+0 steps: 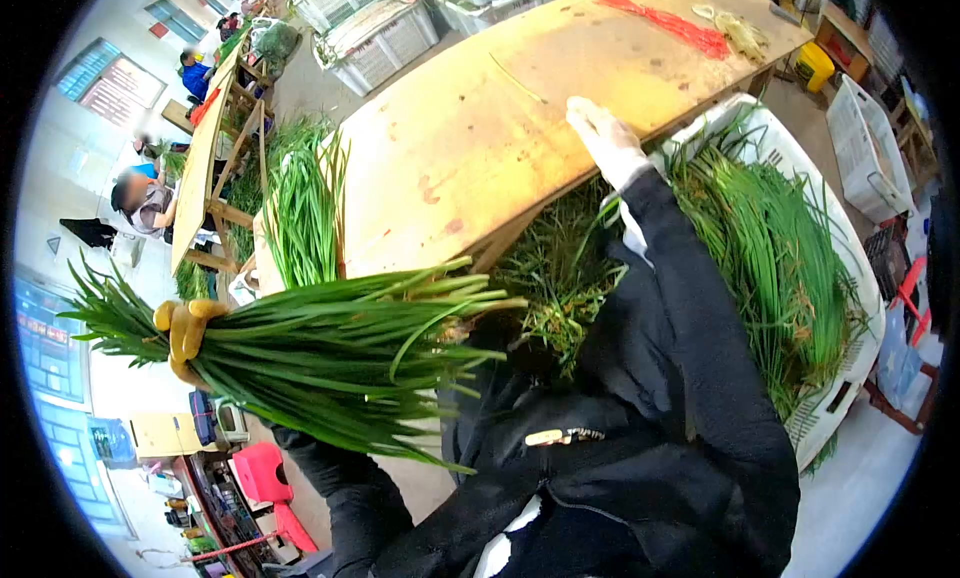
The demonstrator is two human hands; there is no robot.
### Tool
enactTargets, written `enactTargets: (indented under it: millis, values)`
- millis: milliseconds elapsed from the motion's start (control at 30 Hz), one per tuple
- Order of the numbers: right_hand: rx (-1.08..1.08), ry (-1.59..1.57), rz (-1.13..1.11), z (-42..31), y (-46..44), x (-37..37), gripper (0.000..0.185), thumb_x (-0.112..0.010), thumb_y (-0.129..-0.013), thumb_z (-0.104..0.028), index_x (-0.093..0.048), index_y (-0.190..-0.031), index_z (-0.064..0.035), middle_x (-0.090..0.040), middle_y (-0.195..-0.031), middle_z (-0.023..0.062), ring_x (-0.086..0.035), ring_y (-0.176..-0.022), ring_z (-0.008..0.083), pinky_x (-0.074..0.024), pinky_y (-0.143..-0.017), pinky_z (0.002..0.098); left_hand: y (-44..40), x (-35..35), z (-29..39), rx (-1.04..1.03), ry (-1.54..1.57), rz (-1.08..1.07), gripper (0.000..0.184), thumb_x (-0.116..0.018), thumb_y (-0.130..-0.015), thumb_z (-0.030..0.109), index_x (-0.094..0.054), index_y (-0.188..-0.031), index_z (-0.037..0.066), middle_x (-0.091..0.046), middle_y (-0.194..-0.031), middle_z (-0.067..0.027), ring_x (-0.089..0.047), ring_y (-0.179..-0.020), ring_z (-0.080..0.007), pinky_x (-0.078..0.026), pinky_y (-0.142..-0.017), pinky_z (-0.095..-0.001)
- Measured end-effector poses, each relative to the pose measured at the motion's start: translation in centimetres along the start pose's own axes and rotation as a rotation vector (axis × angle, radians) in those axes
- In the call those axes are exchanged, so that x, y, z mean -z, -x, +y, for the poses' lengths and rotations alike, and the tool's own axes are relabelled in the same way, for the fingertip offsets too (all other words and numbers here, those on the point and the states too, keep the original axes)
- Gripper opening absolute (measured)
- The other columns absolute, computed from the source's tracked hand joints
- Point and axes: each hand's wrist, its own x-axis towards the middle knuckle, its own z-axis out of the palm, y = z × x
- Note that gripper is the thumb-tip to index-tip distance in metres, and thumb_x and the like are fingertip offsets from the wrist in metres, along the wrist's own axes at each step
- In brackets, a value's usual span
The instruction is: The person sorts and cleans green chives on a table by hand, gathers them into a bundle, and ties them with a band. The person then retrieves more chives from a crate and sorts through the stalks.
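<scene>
My left hand (188,340), in a yellowish glove, is wrapped round a thick bunch of long green leafy stalks (340,353) near its leafy end; the pale cut ends point right, towards my body. My right hand (606,138), in a whitish glove, lies over the near edge of the wooden table (450,138), fingers stretched out and nothing visible in it. Another pile of green stalks (303,213) rests on the table's left end, just beyond the held bunch.
A white basket (868,268) full of green stalks (780,248) stands at my right. Red ties (675,26) and a glove (742,34) lie on the table's far end. White crates (385,48) stand beyond. Loose greens (560,263) lie below. People (150,200) sit at another table (205,153).
</scene>
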Motion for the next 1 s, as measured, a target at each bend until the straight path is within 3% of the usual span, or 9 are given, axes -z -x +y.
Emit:
enactTargets:
  millis: [133, 433, 500, 567, 633, 700, 800, 900, 1000]
  values:
    - [-0.183, 0.365, -0.076, 2.6, -10.5, -4.7, 0.057, -0.048, -0.079, -0.04, -0.038, -0.12, -0.0018, -0.048, -0.115, 0.0181, -0.046, -0.107, 0.029, -0.0357, -0.091, 0.0351, 0.1, -0.1, 2.2, -0.047, -0.063, 0.046, 0.024, -0.048, -0.075, -0.004, -0.033, -0.091, 0.006, -0.04, -0.066, 0.0016, -0.044, -0.062, -0.0105, -0.036, -0.075, -0.024]
    - [-0.148, 0.54, -0.121, 4.9, -19.5, -15.5, 0.061, -0.048, -0.079, -0.037, -0.029, -0.127, -0.0063, -0.036, -0.128, 0.0143, -0.034, -0.118, 0.028, -0.0235, -0.099, 0.0356, 1.3, 1.3, 7.0, -0.043, -0.313, 0.044, 0.026, -0.047, -0.081, 0.001, -0.032, -0.102, 0.002, -0.038, -0.073, 0.0001, -0.046, -0.071, -0.0133, -0.034, -0.09, -0.0277]
    - [0.316, 0.49, -0.503, 4.5, -19.7, -16.3, 0.053, -0.045, -0.082, -0.034, -0.033, -0.126, -0.0089, -0.037, -0.128, 0.0132, -0.036, -0.118, 0.0252, -0.025, -0.099, 0.0348, 1.1, 1.9, 7.3, 0.005, -0.327, 0.051, 0.019, -0.04, -0.085, 0.005, -0.033, -0.102, 0.001, -0.038, -0.075, -0.0009, -0.045, -0.071, -0.0127, -0.034, -0.09, -0.027]
    - [0.67, 0.268, -0.619, 4.2, -17.6, -17.7, 0.046, -0.042, -0.084, -0.032, -0.036, -0.125, -0.0116, -0.04, -0.126, 0.0122, -0.039, -0.115, 0.0233, -0.0268, -0.099, 0.0339, 1.2, 3.2, 7.6, 0.012, -0.289, 0.034, 0.016, -0.034, -0.087, 0.006, -0.034, -0.101, -0.001, -0.039, -0.075, -0.0024, -0.046, -0.071, -0.0121, -0.035, -0.091, -0.0263]
    - [0.93, 0.013, -0.707, 2.6, -12.6, -15.9, 0.044, -0.044, -0.085, -0.027, -0.036, -0.127, -0.0128, -0.039, -0.128, 0.0085, -0.041, -0.113, 0.0264, -0.031, -0.094, 0.035, 1.6, 6.6, 12.0, -0.058, 0.002, -0.045, 0.015, -0.038, -0.083, 0.001, -0.035, -0.098, -0.001, -0.041, -0.075, -0.0042, -0.047, -0.068, -0.0124, -0.04, -0.084, -0.0266]
    - [0.971, -0.229, -0.795, 0.8, -7.1, -13.4, 0.042, -0.047, -0.084, -0.026, -0.04, -0.124, -0.0138, -0.046, -0.121, 0.0103, -0.046, -0.108, 0.0247, -0.0339, -0.095, 0.0336, -0.6, 4.3, 6.5, -0.275, -0.094, 0.185, 0.016, -0.042, -0.076, -0.008, -0.037, -0.088, 0.0, -0.041, -0.073, -0.0044, -0.045, -0.059, -0.0135, -0.041, -0.062, -0.0249]
    - [0.913, -0.388, -0.979, -1.3, 0.7, -9.0, 0.036, -0.048, -0.085, -0.024, -0.046, -0.118, -0.012, -0.049, -0.117, 0.0107, -0.047, -0.107, 0.0246, -0.0381, -0.09, 0.0335, -1.6, 6.6, 7.0, -0.241, -0.025, 0.19, 0.006, -0.045, -0.077, -0.001, -0.04, -0.081, 0.0, -0.042, -0.071, -0.0032, -0.045, -0.062, -0.0145, -0.041, -0.066, -0.0272]
    - [0.675, -0.432, -1.335, -1.8, 6.6, -6.0, 0.034, -0.049, -0.084, -0.026, -0.051, -0.113, -0.0074, -0.052, -0.111, 0.0127, -0.049, -0.103, 0.0275, -0.0407, -0.087, 0.0365, -0.4, 11.5, 9.7, -0.427, -0.608, 0.145, 0.018, -0.048, -0.081, 0.018, -0.049, -0.084, 0.0, -0.051, -0.08, -0.0043, -0.051, -0.076, -0.0168, -0.041, -0.079, -0.0339]
    - [0.218, -0.744, -0.905, -3.9, 8.3, -3.0, 0.039, -0.054, -0.082, -0.023, -0.048, -0.114, -0.001, -0.058, -0.101, 0.0118, -0.055, -0.095, 0.0178, -0.0442, -0.081, 0.0303, -0.3, 9.3, 4.1, -0.365, -0.749, 0.463, 0.025, -0.049, -0.08, 0.021, -0.055, -0.096, 0.003, -0.058, -0.095, -0.0097, -0.053, -0.093, -0.0213, -0.035, -0.094, -0.039]
